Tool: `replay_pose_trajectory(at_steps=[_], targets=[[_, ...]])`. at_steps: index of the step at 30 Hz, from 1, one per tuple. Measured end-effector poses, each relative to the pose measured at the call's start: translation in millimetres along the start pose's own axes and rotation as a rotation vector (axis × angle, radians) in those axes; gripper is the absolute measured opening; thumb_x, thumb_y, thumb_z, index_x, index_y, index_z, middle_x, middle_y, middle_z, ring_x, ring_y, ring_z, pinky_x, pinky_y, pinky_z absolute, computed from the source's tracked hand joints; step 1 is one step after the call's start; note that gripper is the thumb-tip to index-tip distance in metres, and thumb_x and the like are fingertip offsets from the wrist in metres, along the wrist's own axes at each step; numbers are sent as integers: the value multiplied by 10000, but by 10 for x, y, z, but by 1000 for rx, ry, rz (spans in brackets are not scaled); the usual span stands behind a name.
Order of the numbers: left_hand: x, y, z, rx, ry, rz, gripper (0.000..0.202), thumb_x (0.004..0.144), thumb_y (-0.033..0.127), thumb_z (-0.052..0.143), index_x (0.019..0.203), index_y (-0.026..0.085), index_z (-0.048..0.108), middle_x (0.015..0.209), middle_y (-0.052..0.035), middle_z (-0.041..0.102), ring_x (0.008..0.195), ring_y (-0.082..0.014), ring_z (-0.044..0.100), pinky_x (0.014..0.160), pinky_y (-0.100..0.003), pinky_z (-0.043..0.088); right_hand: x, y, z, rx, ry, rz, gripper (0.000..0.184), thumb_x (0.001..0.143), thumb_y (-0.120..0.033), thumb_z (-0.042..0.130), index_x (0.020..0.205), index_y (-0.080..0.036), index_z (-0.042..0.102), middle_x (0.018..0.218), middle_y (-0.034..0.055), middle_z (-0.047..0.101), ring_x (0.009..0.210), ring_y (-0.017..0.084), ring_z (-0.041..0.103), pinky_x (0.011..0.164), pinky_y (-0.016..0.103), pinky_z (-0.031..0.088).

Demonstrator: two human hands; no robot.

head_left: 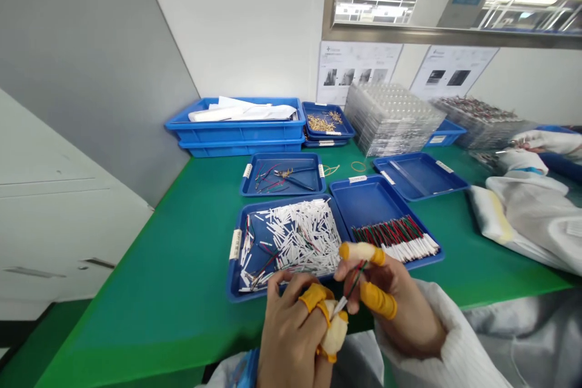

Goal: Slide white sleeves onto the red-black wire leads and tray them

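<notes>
A thin bundle of red, green and black wires (359,277) with a white sleeve (340,305) at its lower end runs between my two hands, near the table's front edge. My left hand (295,330) pinches the white sleeve between fingertips covered in yellow finger cots. The fingers of my right hand (402,306), also in yellow cots, curl around the wires; their exact contact is partly hidden. Just beyond my left hand, a blue tray (254,236) holds many loose white sleeves (304,233) and some wires. Behind my right hand, another blue tray (352,200) contains a row of sleeved wire bundles (395,237).
Farther back, a small tray (259,163) holds pliers (297,180) and wires. Large blue bins (236,131), a tray of brass-coloured parts (321,123) and stacked clear plastic trays (391,121) line the wall. At right, a co-worker's sleeved arm (541,194) rests over the table.
</notes>
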State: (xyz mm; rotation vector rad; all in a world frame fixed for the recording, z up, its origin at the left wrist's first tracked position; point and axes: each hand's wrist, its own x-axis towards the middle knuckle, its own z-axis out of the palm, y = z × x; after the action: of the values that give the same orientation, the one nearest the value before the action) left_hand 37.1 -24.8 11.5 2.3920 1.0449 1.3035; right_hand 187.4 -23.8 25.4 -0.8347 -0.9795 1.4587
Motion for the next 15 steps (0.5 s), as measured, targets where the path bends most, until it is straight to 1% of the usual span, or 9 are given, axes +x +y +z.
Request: replay_pose_trajectory(at_steps=[2, 4, 5, 7, 9, 10, 11, 13, 15], targets=[[6, -2, 51, -41, 22, 43, 223, 681, 100, 376, 612, 202, 561, 617, -18, 615, 745, -209, 554, 763, -430, 315, -29, 22, -28, -6, -3, -22, 151, 676, -332, 669, 680, -183, 645, 672, -2, 592, 496, 79, 529, 513, 213, 468], [13, 2, 87, -57, -48, 90, 220, 717, 95, 388, 594, 202, 535, 589, 6, 615, 703, -175, 574, 728, -386, 337, -78, 27, -39, -99, 48, -93, 192, 695, -293, 654, 549, -174, 617, 624, 3, 557, 543, 102, 522, 519, 221, 445], [12, 3, 103, -55, -89, 93, 223, 738, 95, 400, 589, 203, 525, 590, 15, 622, 684, -160, 583, 720, -373, 343, -104, 23, -42, -145, 82, -134, 204, 699, -271, 649, 523, -178, 604, 613, 5, 546, 554, 110, 517, 506, 221, 433], [-7, -10, 135, -37, -153, 70, 224, 772, 101, 427, 602, 209, 526, 624, 20, 644, 681, -150, 596, 726, -368, 351, -148, -1, -64, -218, 104, -188, 178, 702, -252, 641, 540, -187, 605, 617, 8, 546, 556, 120, 512, 485, 226, 420], [-42, -48, 166, -13, -181, 69, 178, 792, 152, 459, 661, 222, 558, 669, 10, 666, 718, -173, 601, 738, -383, 362, -173, -52, -139, -270, 110, -215, 133, 716, -244, 627, 593, -196, 614, 616, 4, 546, 549, 120, 503, 492, 232, 420], [-61, -76, 176, 4, -206, 92, 113, 793, 207, 489, 733, 227, 582, 722, -3, 679, 753, -191, 601, 740, -388, 373, -175, -90, -206, -292, 140, -228, 110, 723, -238, 623, 619, -200, 616, 627, 4, 549, 560, 121, 504, 504, 234, 424], [-79, -106, 178, 28, -223, 117, 97, 784, 273, 521, 828, 229, 596, 786, -21, 685, 790, -211, 596, 739, -390, 388, -167, -137, -293, -311, 180, -241, 89, 727, -235, 620, 643, -204, 617, 640, 4, 555, 570, 123, 507, 515, 236, 429], [-108, -162, 157, 74, -239, 130, 298, 750, 374, 566, 1007, 222, 568, 928, -63, 664, 861, -241, 580, 742, -384, 420, -121, -252, -523, -351, 303, -250, 30, 732, -237, 619, 713, -213, 621, 704, 12, 579, 586, 125, 528, 512, 234, 444], [-130, -201, 105, 91, -223, 82, 385, 741, 371, 582, 1093, 225, 525, 1039, -89, 615, 928, -244, 558, 775, -368, 438, -38, -381, -806, -489, 379, -224, 77, 730, -260, 620, 788, -210, 618, 717, 20, 602, 586, 135, 553, 539, 253, 469]])
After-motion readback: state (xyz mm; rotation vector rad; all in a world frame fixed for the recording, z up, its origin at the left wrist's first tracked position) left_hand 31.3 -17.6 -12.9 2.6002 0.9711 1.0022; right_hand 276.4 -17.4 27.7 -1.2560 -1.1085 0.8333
